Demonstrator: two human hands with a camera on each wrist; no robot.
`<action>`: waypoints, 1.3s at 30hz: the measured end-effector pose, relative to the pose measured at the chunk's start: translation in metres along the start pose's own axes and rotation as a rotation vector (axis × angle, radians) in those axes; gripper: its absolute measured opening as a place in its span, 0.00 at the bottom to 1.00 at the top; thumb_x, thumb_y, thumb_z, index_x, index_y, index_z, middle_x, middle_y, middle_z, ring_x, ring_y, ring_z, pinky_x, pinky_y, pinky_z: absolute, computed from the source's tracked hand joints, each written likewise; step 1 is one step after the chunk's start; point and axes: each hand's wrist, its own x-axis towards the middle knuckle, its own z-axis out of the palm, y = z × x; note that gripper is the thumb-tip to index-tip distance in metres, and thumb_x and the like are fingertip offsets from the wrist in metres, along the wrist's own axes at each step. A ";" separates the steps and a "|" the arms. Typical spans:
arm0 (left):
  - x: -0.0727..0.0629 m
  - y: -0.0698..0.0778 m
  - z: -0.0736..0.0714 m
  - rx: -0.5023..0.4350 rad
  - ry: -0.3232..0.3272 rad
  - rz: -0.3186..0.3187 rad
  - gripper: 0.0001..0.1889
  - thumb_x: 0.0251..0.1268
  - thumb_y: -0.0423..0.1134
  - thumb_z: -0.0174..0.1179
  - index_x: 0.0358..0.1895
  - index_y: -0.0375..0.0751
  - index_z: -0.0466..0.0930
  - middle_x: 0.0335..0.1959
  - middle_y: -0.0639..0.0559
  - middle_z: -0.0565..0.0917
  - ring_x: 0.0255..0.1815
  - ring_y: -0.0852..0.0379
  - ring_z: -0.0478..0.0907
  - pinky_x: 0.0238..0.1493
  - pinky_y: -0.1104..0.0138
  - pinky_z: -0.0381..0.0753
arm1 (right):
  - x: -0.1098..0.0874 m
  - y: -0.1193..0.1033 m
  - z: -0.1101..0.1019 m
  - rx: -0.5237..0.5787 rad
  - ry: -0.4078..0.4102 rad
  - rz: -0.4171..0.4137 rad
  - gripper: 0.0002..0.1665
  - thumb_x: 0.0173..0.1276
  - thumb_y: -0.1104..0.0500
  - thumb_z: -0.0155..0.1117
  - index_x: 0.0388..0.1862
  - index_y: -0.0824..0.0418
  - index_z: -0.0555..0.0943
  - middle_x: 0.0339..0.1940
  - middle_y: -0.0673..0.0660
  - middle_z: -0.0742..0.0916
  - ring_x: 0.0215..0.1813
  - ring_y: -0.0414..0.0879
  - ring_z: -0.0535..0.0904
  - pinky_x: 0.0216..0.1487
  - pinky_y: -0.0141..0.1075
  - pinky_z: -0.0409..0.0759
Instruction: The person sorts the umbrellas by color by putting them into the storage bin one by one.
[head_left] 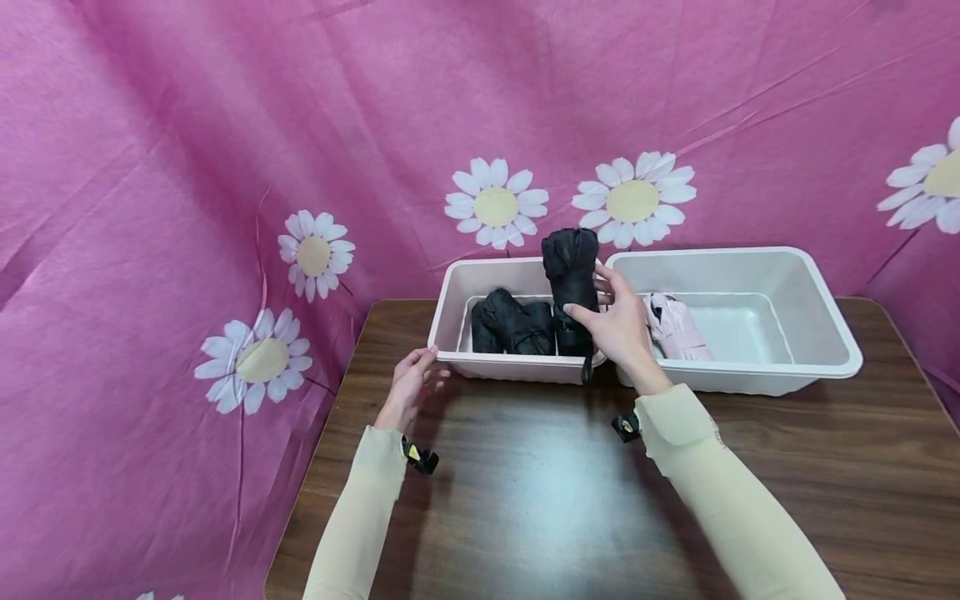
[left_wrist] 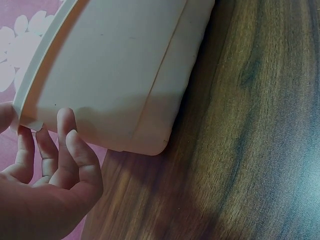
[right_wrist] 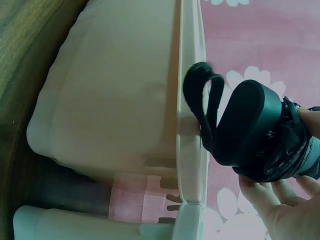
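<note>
A folded black umbrella (head_left: 572,271) is held in my right hand (head_left: 618,321), above the right end of the left bin (head_left: 517,367). In the right wrist view its handle end (right_wrist: 242,122) and wrist strap (right_wrist: 197,95) face the camera, with the fingers and thumb around the black cloth. Another bundled black umbrella (head_left: 513,323) lies inside the left bin. My left hand (head_left: 411,383) pinches that bin's rim at its front left corner; the left wrist view shows the thumb and fingertips (left_wrist: 25,137) on the rim.
A second white bin (head_left: 810,333) stands to the right, close beside the first. Inside it, at the left, lies a folded pink umbrella (head_left: 678,327). Both bins rest on a brown wooden table (head_left: 540,483), against a pink cloth (head_left: 405,108) with daisies.
</note>
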 end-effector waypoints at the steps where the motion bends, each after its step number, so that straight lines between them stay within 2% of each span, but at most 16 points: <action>1: 0.000 0.000 0.000 0.003 0.000 -0.001 0.07 0.69 0.43 0.58 0.40 0.46 0.72 0.30 0.58 0.82 0.25 0.61 0.81 0.31 0.68 0.78 | 0.000 0.000 0.001 0.003 0.006 0.000 0.44 0.59 0.56 0.72 0.73 0.53 0.64 0.60 0.62 0.80 0.55 0.57 0.77 0.58 0.49 0.74; 6: 0.000 0.001 -0.001 0.013 -0.001 0.003 0.08 0.68 0.44 0.59 0.40 0.46 0.73 0.30 0.58 0.83 0.25 0.61 0.81 0.32 0.68 0.78 | 0.001 0.000 0.002 0.013 0.028 -0.006 0.42 0.60 0.57 0.71 0.72 0.53 0.65 0.62 0.61 0.79 0.58 0.56 0.76 0.61 0.50 0.73; 10: 0.001 0.001 -0.001 0.010 0.000 0.009 0.07 0.68 0.43 0.59 0.40 0.46 0.73 0.32 0.54 0.83 0.25 0.61 0.82 0.32 0.67 0.78 | 0.001 -0.002 0.000 0.002 0.016 -0.027 0.36 0.63 0.59 0.68 0.69 0.57 0.67 0.64 0.62 0.77 0.63 0.56 0.74 0.65 0.49 0.73; 15: 0.002 0.001 -0.003 0.014 -0.004 0.012 0.08 0.69 0.43 0.58 0.42 0.44 0.73 0.29 0.53 0.85 0.25 0.61 0.82 0.31 0.69 0.78 | -0.004 -0.001 -0.006 -0.073 -0.007 -0.054 0.28 0.63 0.60 0.66 0.63 0.62 0.74 0.58 0.65 0.77 0.58 0.60 0.77 0.61 0.50 0.75; 17: 0.002 0.001 -0.003 0.019 -0.007 0.013 0.09 0.69 0.43 0.58 0.43 0.43 0.72 0.29 0.53 0.85 0.25 0.60 0.82 0.31 0.69 0.78 | -0.007 0.000 -0.007 -0.072 -0.004 -0.065 0.24 0.63 0.60 0.66 0.59 0.64 0.76 0.55 0.65 0.79 0.56 0.59 0.78 0.59 0.48 0.77; 21: 0.003 0.000 -0.004 0.016 -0.012 0.011 0.09 0.69 0.44 0.58 0.43 0.44 0.73 0.30 0.52 0.85 0.26 0.60 0.82 0.31 0.68 0.78 | -0.013 0.002 -0.012 -0.077 0.015 -0.091 0.17 0.66 0.58 0.64 0.51 0.64 0.81 0.46 0.62 0.85 0.47 0.47 0.81 0.52 0.32 0.80; 23: 0.002 -0.001 -0.003 0.016 -0.015 0.012 0.08 0.69 0.44 0.58 0.42 0.45 0.73 0.30 0.52 0.85 0.26 0.60 0.82 0.31 0.68 0.78 | -0.016 0.003 -0.015 -0.096 0.020 -0.108 0.14 0.68 0.56 0.63 0.47 0.63 0.82 0.41 0.61 0.87 0.42 0.39 0.79 0.46 0.24 0.77; 26: 0.002 -0.002 -0.002 0.015 -0.022 0.005 0.08 0.69 0.44 0.58 0.42 0.45 0.73 0.31 0.52 0.84 0.27 0.60 0.82 0.31 0.68 0.78 | -0.020 0.003 -0.021 -0.134 0.030 -0.139 0.13 0.70 0.55 0.60 0.44 0.63 0.84 0.36 0.60 0.87 0.35 0.31 0.75 0.39 0.20 0.71; 29: 0.003 -0.002 -0.002 0.019 -0.029 -0.002 0.07 0.69 0.44 0.58 0.41 0.46 0.74 0.31 0.53 0.84 0.28 0.59 0.82 0.33 0.67 0.79 | -0.023 0.002 -0.028 -0.172 0.030 -0.171 0.13 0.71 0.55 0.58 0.41 0.63 0.84 0.32 0.59 0.87 0.32 0.30 0.74 0.37 0.21 0.71; 34: 0.003 -0.001 -0.008 0.051 -0.019 0.002 0.08 0.69 0.44 0.58 0.42 0.45 0.74 0.31 0.55 0.83 0.30 0.59 0.83 0.38 0.65 0.79 | -0.028 -0.003 -0.045 -0.254 -0.002 -0.229 0.14 0.71 0.54 0.57 0.35 0.62 0.83 0.27 0.57 0.85 0.31 0.37 0.76 0.35 0.24 0.71; 37: 0.002 0.003 -0.011 0.088 -0.009 0.018 0.10 0.69 0.42 0.59 0.45 0.41 0.73 0.32 0.55 0.82 0.30 0.59 0.82 0.41 0.63 0.81 | -0.030 -0.008 -0.066 -0.302 -0.017 -0.270 0.13 0.71 0.54 0.58 0.33 0.62 0.83 0.27 0.57 0.86 0.30 0.36 0.76 0.32 0.24 0.71; 39: 0.000 0.007 -0.013 0.163 0.009 0.054 0.13 0.68 0.42 0.59 0.48 0.37 0.73 0.33 0.54 0.80 0.28 0.60 0.81 0.39 0.65 0.81 | -0.033 -0.013 -0.084 -0.340 -0.031 -0.293 0.13 0.71 0.54 0.58 0.35 0.61 0.83 0.28 0.57 0.86 0.29 0.32 0.74 0.31 0.23 0.70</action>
